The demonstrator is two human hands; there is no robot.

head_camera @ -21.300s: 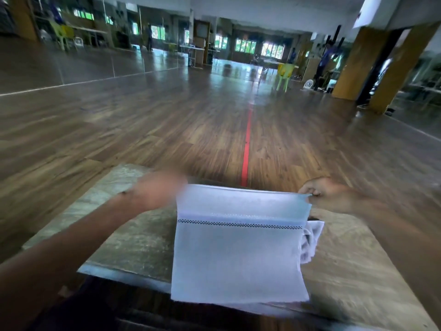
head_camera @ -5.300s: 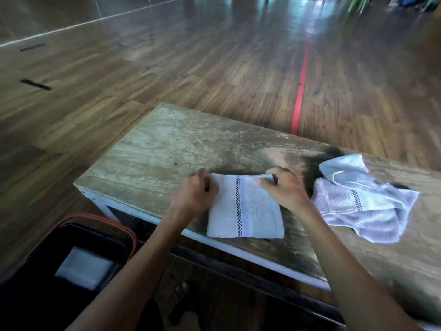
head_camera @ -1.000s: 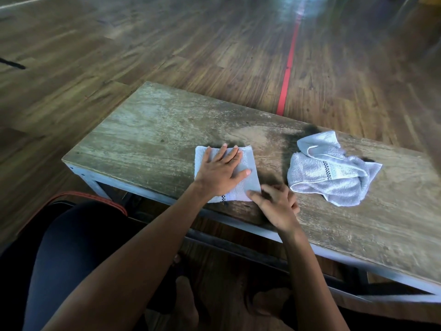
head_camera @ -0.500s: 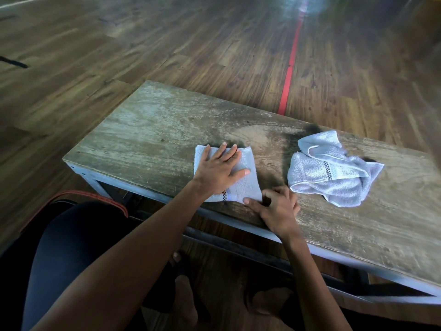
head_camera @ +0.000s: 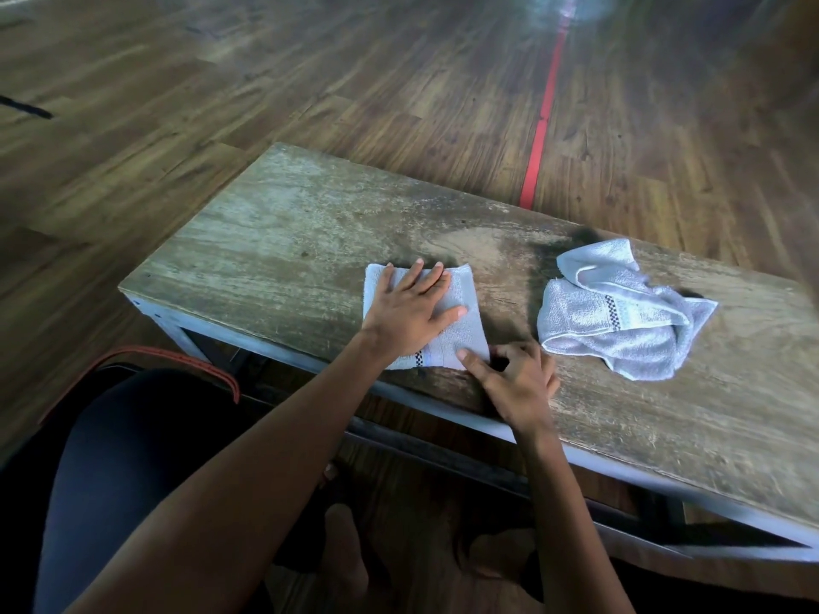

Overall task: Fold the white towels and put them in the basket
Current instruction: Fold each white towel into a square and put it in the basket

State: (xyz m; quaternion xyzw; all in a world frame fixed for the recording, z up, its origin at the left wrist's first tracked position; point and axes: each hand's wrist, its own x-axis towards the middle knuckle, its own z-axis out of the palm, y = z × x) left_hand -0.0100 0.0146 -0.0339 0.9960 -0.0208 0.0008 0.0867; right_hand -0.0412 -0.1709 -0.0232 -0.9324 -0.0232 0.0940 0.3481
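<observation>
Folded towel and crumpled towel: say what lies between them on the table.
Head view: bare, dark-stained tabletop between folded towel and crumpled towel; the right hand sits at the near end.

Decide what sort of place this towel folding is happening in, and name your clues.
Probably a large indoor hall, perhaps for sports: a wide wood-plank floor, a red line running along it, and a worn wooden table standing in the open.

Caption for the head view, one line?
Left hand flat on the folded towel on the wooden table; right hand at its near corner; crumpled towel lies apart.
</observation>
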